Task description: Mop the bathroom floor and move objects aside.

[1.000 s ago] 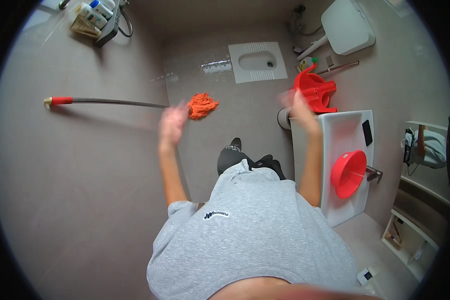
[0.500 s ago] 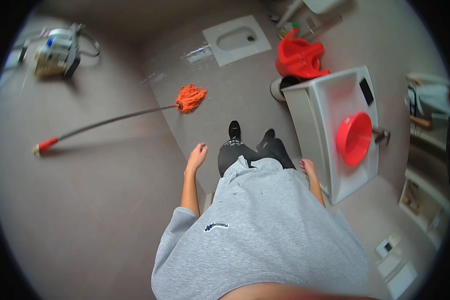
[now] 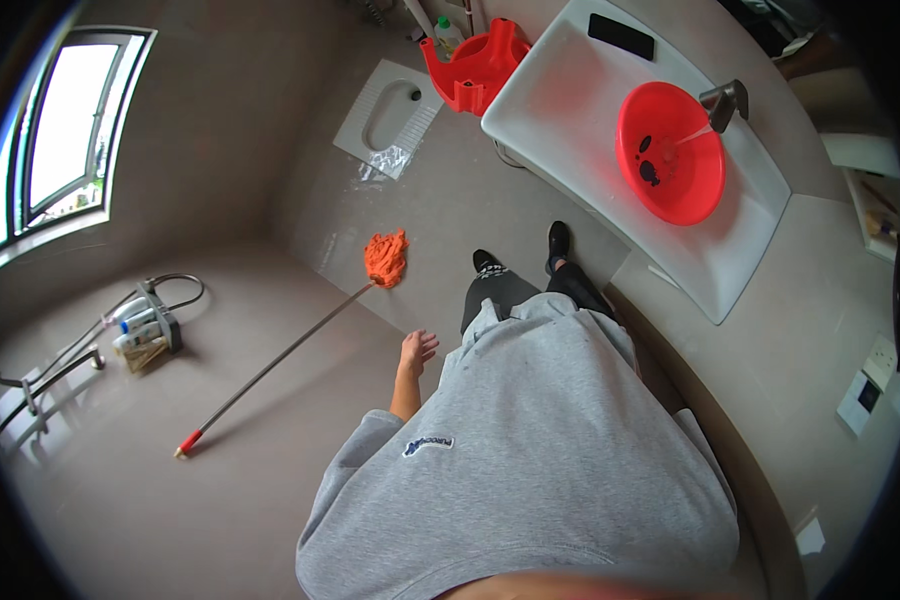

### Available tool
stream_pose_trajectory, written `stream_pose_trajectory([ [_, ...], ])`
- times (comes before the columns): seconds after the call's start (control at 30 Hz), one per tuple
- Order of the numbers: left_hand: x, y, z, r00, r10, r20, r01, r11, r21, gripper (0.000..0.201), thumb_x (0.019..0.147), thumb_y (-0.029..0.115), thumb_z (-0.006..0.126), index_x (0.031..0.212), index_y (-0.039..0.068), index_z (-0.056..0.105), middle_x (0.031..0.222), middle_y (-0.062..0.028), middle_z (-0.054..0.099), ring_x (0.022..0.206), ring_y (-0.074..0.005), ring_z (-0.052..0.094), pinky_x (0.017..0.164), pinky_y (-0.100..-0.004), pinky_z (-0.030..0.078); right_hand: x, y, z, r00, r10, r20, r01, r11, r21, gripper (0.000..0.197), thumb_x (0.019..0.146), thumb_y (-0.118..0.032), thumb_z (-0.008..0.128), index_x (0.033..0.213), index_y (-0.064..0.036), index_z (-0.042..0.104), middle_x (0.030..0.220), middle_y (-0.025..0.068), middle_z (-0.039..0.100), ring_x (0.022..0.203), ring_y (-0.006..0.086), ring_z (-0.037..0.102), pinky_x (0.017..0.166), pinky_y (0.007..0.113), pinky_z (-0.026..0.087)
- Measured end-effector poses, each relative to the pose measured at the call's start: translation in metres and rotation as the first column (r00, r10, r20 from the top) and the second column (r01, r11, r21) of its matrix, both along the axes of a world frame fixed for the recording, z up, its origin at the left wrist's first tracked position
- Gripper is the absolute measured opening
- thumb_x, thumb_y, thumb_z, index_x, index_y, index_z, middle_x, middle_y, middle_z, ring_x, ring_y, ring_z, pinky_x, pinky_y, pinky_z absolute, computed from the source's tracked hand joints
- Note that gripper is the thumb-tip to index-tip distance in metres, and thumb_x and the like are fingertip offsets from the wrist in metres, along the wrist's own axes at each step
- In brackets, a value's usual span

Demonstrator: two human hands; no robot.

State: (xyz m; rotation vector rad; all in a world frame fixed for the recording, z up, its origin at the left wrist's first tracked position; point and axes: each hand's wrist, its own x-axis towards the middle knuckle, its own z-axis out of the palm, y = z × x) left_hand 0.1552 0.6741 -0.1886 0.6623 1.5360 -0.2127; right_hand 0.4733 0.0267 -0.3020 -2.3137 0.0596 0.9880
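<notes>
My left hand (image 3: 419, 350) hangs at my side, fingers loosely stretched and holding nothing. Closest to it is a mop with an orange string head (image 3: 386, 257) on the floor; its grey pole (image 3: 285, 355) slants against the left wall and ends in a red grip (image 3: 190, 440). My right hand is out of sight behind my body. Ahead on the right, a red basin (image 3: 682, 190) sits in a white sink (image 3: 560, 110). A thin stream of water runs into it from the metal faucet (image 3: 725, 104), and dark patches show inside the basin.
Beyond the mop lies a squat toilet (image 3: 386, 118), with a wet shiny patch by its near edge. A red mop bucket (image 3: 478, 68) stands beside the sink. A black phone (image 3: 621, 37) rests on the sink's rim. A bottle rack (image 3: 150, 325) and a window (image 3: 75, 125) are on the left.
My view has swung right, bringing the sink and basin nearer the middle and the window into sight. My right hand has gone out of view. My left fingers have loosened.
</notes>
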Motion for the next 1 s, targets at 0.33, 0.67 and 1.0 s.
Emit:
stream_pose_trajectory([
  [0.33,0.148,-0.014,0.097,0.921,-0.389,-0.009,0.38,0.894,0.236,0.045,0.098,0.035,0.043,0.131,0.006,0.047,0.122,-0.015,0.061,0.107,-0.0283,0.062,0.092,-0.0449,0.044,0.13,0.225,0.013,0.777,-0.536,-0.331,0.596,0.795,0.113,0.036,0.089,-0.033,0.056,0.105,-0.0011,0.063,0.086,0.0077,0.062,0.078,0.0251,0.057,0.072,0.041,0.043],
  [0.67,0.125,-0.051,0.078,0.92,-0.392,-0.01,0.39,0.914,0.11,0.046,0.096,0.036,0.045,0.131,0.005,0.047,0.125,-0.0163,0.06,0.108,-0.0292,0.061,0.09,-0.0434,0.046,0.152,0.192,0.023,0.866,-0.442,-0.236,0.486,0.854,0.186,0.05,0.087,-0.039,0.058,0.12,-0.0007,0.061,0.118,0.0138,0.063,0.113,0.0252,0.056,0.092,0.036,0.042],
  [1.0,0.133,-0.07,0.114,0.882,-0.469,-0.05,0.471,0.871,0.138,0.048,0.096,0.034,0.046,0.133,0.003,0.046,0.126,-0.0186,0.058,0.109,-0.0306,0.059,0.092,-0.0419,0.047,0.199,0.199,0.15,0.952,-0.144,-0.269,0.234,0.911,0.34,0.042,0.096,-0.034,0.048,0.106,0.0028,0.065,0.104,0.0127,0.068,0.099,0.0196,0.061,0.087,0.033,0.045],
])
